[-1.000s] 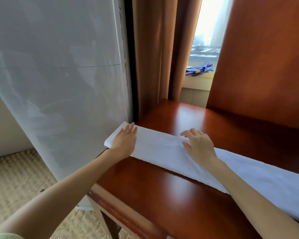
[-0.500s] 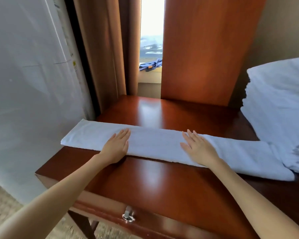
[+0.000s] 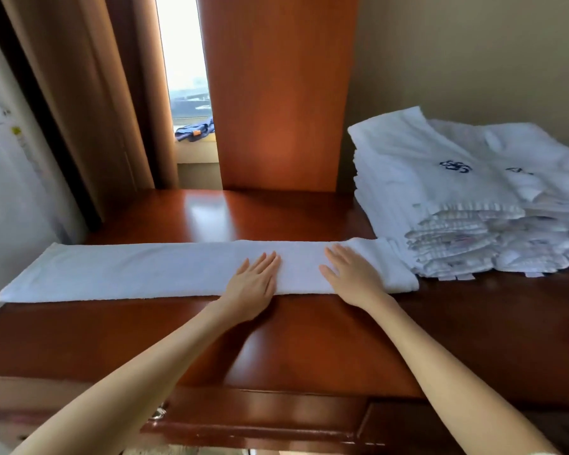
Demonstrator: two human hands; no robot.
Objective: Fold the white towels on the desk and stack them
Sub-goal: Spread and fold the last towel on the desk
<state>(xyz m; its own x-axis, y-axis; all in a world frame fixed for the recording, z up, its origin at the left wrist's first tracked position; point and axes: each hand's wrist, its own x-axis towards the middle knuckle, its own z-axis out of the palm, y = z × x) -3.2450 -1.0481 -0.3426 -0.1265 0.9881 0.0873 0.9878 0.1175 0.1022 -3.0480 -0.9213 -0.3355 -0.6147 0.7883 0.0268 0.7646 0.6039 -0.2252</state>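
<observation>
Towel stack [image 3: 440,192] — cropped right; marks [image 3: 455,166] perhaps lettering.

Brown curtains [image 3: 89,103] hang left of a narrow window [image 3: 184,54] bright with daylight. On the pale windowsill [image 3: 197,152] lies a crumpled blue cloth [image 3: 194,130] with an orange patch. A tall reddish wooden panel [image 3: 276,93] stands upright just right of the window, meeting a beige wall [image 3: 473,54]. A white appliance [image 3: 10,192] bearing a small yellow sticker [image 3: 16,130] fills the far left edge. A metal drawer pull [image 3: 158,413] shows at the bottom.
</observation>
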